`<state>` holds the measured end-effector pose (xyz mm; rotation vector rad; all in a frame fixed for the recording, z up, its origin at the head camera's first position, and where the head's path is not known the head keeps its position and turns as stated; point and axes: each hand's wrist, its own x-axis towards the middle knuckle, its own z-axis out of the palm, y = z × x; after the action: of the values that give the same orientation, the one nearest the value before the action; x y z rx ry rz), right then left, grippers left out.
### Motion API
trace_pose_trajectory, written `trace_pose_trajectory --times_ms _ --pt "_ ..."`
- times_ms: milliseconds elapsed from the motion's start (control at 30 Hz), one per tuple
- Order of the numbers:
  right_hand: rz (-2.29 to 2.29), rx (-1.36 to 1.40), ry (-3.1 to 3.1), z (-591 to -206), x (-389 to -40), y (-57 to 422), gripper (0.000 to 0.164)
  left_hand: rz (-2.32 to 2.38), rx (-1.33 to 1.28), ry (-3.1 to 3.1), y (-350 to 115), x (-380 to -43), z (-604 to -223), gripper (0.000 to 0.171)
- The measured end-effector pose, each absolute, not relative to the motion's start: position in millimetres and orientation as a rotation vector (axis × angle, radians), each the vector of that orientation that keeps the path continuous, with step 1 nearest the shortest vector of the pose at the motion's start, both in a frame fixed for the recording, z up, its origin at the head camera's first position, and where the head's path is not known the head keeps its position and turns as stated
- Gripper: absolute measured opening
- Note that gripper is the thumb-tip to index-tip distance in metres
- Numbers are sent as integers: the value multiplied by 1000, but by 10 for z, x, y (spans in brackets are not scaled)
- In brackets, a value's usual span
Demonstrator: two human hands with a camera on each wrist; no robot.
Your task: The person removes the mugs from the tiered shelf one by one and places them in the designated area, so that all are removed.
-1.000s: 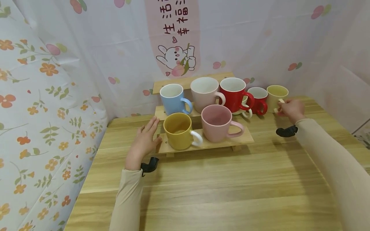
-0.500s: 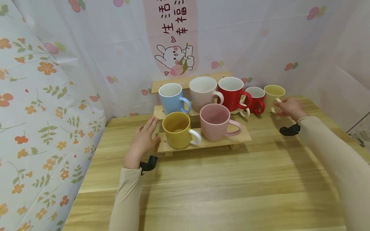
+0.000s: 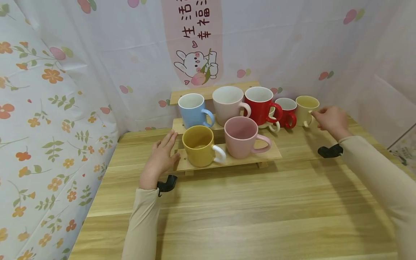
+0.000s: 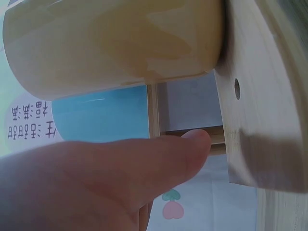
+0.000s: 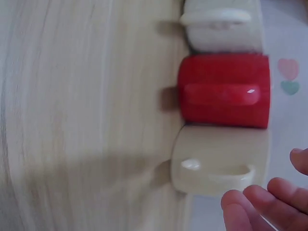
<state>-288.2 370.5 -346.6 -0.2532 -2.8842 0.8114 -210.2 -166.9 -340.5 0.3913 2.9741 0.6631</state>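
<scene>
My left hand (image 3: 158,160) rests with straight fingers at the left end of the stepped wooden rack (image 3: 272,151). In the left wrist view its thumb points toward the lower board (image 4: 269,120), beside the mustard mug (image 4: 115,43). My right hand (image 3: 334,121) is beside the pale yellow mug (image 3: 302,115) at the far right, fingertips near its cream handle. Seen from the right wrist, the fingers (image 5: 236,207) are slightly bent and the thumb stands apart, with nothing gripped. Left of that mug stands a small red mug (image 5: 226,91), and past it a cream one (image 5: 226,36).
A pink mug (image 3: 240,141) shares the rack's lower board with the mustard mug. Behind them stand a blue mug (image 3: 192,113), a pale pink mug (image 3: 225,110) and a larger red mug (image 3: 258,110). A printed cloth (image 3: 136,61) hangs behind the wooden table (image 3: 227,213).
My right hand has let go of the pale yellow mug's handle and drawn slightly to the right. The left hand stays at the rack's end. The view has shifted a little.
</scene>
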Motion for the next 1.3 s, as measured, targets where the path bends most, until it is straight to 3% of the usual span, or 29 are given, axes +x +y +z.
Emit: trace_pose_trajectory --times_ms 600,767,1300 --pt "1148 -156 -2745 -3140 -2696 3324 51 671 377 2965 -1680 -2082 -3415 73" --pt "1231 -101 -2746 -3047 -2654 3140 56 671 381 2965 -1686 -2080 -3429 73" --pt "1252 -32 -2738 -2796 -2552 2825 57 654 433 2984 -1679 -2101 -3407 72"
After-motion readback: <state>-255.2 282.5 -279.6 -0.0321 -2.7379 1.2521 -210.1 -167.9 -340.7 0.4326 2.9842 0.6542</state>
